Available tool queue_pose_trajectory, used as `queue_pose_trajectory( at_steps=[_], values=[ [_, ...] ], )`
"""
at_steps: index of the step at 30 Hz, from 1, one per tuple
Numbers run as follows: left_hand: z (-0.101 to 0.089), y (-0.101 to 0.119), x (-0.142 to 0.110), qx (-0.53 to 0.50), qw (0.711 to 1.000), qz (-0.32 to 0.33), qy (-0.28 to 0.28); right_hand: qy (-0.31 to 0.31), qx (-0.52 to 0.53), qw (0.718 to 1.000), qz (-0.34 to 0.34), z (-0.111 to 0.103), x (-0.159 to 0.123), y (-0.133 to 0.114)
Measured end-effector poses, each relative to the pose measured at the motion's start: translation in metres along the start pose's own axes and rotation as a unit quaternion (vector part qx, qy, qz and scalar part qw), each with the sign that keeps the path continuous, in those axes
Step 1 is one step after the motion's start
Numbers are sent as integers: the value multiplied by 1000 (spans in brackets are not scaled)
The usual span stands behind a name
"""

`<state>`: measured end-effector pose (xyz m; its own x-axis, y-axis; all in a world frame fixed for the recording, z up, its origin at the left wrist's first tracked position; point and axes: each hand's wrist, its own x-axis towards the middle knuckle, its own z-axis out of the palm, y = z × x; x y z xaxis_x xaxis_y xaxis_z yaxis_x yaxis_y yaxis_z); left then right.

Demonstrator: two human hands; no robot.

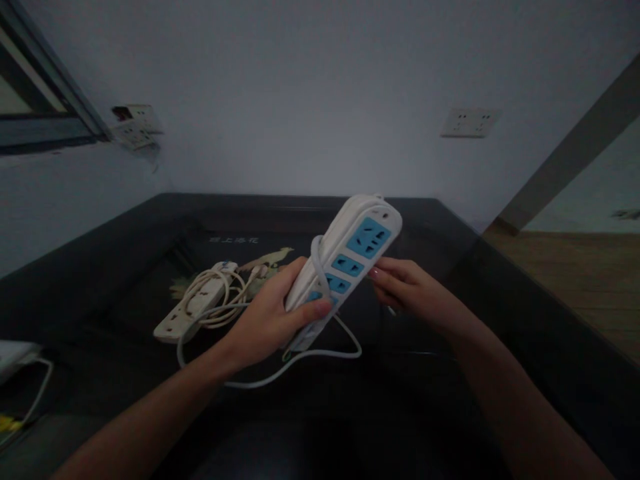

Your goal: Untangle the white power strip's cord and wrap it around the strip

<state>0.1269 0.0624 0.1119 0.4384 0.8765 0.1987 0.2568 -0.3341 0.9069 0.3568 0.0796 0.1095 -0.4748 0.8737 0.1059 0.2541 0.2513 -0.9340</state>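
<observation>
My left hand [273, 319] is wrapped round a white power strip [357, 243] with blue sockets, held tilted up above the dark table [125, 227]. Its white cord [300, 357] loops over the strip's body and hangs down in a curve below my hand. My right hand [407, 290] is just right of the strip with its fingers pinched together; what they grip is hidden, possibly the cord.
A second cream power strip [193, 310] with its coiled cord lies on the table to the left. Wall sockets sit at upper left [134, 125] and upper right [470, 123]. A white object with a cable [15, 357] lies at the far left edge.
</observation>
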Motion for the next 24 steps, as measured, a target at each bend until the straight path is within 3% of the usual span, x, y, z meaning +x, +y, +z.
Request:
queue_pose_trajectory(
  at_steps=[4,7,10,13,16,19,24],
  values=[
    [-1,0,0,-175,982,-26,-74,-42,13,999,23,3,4,13],
    [-4,1,-2,-236,967,-41,-89,-65,30,997,31,0,4,18],
    [-15,-2,2,-228,971,-43,-51,-85,14,996,35,-11,0,17],
    [-31,-10,12,-187,981,-48,27,-103,-56,992,50,-25,-6,8],
    [-41,-17,21,-148,983,-67,86,-70,-165,982,55,-39,-14,-4],
    [-43,-18,24,-149,981,-83,96,-5,-262,963,56,-46,-22,-15],
    [-43,-17,24,-229,963,-87,116,41,-302,952,32,-42,-34,-25]
  ],
)
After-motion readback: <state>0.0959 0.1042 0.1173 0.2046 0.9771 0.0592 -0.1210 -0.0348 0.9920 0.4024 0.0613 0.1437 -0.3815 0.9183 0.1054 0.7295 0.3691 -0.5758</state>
